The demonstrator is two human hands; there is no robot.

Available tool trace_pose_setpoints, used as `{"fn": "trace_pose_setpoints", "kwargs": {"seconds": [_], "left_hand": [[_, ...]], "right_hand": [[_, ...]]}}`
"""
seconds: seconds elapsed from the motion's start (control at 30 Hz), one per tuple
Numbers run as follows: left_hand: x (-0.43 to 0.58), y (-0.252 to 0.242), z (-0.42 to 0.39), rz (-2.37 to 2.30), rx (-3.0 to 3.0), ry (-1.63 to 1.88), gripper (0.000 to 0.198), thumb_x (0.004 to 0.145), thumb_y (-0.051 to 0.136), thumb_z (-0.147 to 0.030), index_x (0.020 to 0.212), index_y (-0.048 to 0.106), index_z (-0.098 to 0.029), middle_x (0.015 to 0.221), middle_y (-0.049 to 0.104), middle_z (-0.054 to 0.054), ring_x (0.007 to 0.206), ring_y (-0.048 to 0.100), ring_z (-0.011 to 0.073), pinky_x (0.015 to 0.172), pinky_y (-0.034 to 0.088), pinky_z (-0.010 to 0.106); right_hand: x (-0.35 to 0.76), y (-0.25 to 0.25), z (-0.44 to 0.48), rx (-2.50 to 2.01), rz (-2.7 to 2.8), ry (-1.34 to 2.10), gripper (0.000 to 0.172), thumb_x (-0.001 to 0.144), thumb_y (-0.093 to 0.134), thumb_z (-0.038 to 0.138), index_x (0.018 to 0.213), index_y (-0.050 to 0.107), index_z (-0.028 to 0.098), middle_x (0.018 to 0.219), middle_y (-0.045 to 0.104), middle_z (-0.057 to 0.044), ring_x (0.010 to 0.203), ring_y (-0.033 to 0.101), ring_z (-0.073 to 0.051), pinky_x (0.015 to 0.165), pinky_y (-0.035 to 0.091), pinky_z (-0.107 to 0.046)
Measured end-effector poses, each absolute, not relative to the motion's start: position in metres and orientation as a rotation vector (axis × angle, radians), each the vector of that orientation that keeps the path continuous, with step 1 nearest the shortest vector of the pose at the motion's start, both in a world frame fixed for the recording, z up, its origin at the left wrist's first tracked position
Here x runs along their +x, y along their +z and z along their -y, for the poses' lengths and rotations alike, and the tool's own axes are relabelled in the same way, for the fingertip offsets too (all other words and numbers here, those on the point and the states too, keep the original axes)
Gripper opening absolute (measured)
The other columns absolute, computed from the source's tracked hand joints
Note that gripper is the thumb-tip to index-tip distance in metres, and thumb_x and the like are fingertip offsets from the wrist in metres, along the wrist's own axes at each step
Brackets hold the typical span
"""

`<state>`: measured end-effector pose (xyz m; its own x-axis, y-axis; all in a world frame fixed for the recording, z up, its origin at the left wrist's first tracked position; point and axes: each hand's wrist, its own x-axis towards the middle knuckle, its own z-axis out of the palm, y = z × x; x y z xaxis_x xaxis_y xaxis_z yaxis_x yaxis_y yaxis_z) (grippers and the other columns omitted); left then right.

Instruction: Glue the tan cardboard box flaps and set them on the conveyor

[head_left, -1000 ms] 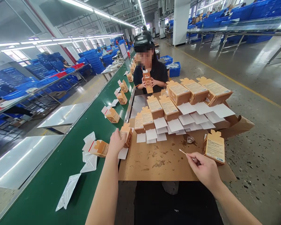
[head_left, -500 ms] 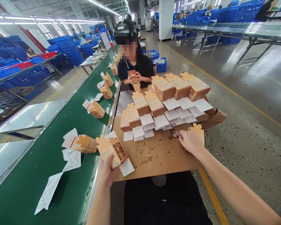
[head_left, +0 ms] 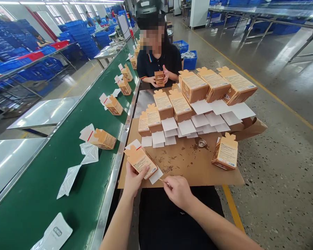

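My left hand (head_left: pixel 134 177) is closed around a brown and tan cardboard box (head_left: pixel 142 160), tilted above the board's near left part. The box's top flaps stand open, and a white flap (head_left: pixel 156 176) sticks out from its lower end. Beside that flap, my right hand (head_left: pixel 178 190) pinches a thin pale stick (head_left: pixel 161 180); its tip is close to the flap, and whether they touch I cannot tell. A small clear dish (head_left: pixel 202 143) sits on the brown cardboard sheet (head_left: pixel 198 173) among wet-looking spots. Another box (head_left: pixel 225 152) stands to its right.
Several boxes are piled at the back of the sheet, white flaps (head_left: pixel 186 127) facing me. On the left runs a green conveyor belt (head_left: pixel 75 205) carrying boxes (head_left: pixel 104 139) and white pouches (head_left: pixel 70 180). Across the table a co-worker (head_left: pixel 160 59) holds a box.
My right hand has come from beside the dish to the held box's white flap, with the stick now visible. My left hand has turned the box and moved it right.
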<state>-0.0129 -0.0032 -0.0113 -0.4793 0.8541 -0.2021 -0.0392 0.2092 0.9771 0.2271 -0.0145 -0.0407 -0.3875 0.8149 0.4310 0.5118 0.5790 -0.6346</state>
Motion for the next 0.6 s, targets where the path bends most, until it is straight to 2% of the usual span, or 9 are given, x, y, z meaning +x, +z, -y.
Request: {"fn": "trace_pose_setpoints", "kwargs": {"seconds": [0.13,0.33,0.5,0.6], "left_hand": [[-0.015,-0.007,0.010,-1.674,0.779,1.263,0.088,0.068,0.110,-0.066,0.135,0.071,-0.024,0.140,0.087,0.019,0.133,0.085,0.0416,0.116,0.068,0.059],[-0.004,-0.009,0.022,-1.776,0.947,1.267,0.095,0.055,0.116,-0.057,0.132,0.068,-0.027,0.127,0.088,0.014,0.121,0.088,0.0409,0.105,0.073,0.056],[0.011,-0.026,0.037,-1.883,1.067,1.359,0.079,0.065,0.110,-0.062,0.124,0.075,-0.023,0.118,0.087,0.018,0.113,0.088,0.0433,0.104,0.072,0.063],[0.014,-0.030,0.040,-1.928,1.057,1.369,0.078,0.064,0.110,-0.062,0.124,0.077,-0.025,0.121,0.088,0.019,0.112,0.087,0.0457,0.103,0.072,0.065]], "right_hand": [[0.215,-0.053,0.016,-1.057,2.132,0.447,0.033,0.104,0.063,0.008,0.075,0.061,0.025,0.062,0.067,0.004,0.055,0.057,-0.013,0.063,0.036,-0.030],[0.252,-0.041,0.010,-1.097,1.964,0.470,0.032,0.111,0.060,0.013,0.083,0.070,0.026,0.061,0.065,0.004,0.053,0.057,-0.014,0.062,0.043,-0.028],[0.269,-0.035,0.016,-1.141,1.868,0.476,0.031,0.112,0.064,0.016,0.085,0.072,0.027,0.061,0.064,0.005,0.052,0.056,-0.014,0.061,0.044,-0.027],[0.270,-0.036,0.019,-1.155,1.828,0.479,0.032,0.112,0.063,0.017,0.083,0.072,0.027,0.060,0.062,0.006,0.051,0.056,-0.013,0.059,0.045,-0.026]]}}
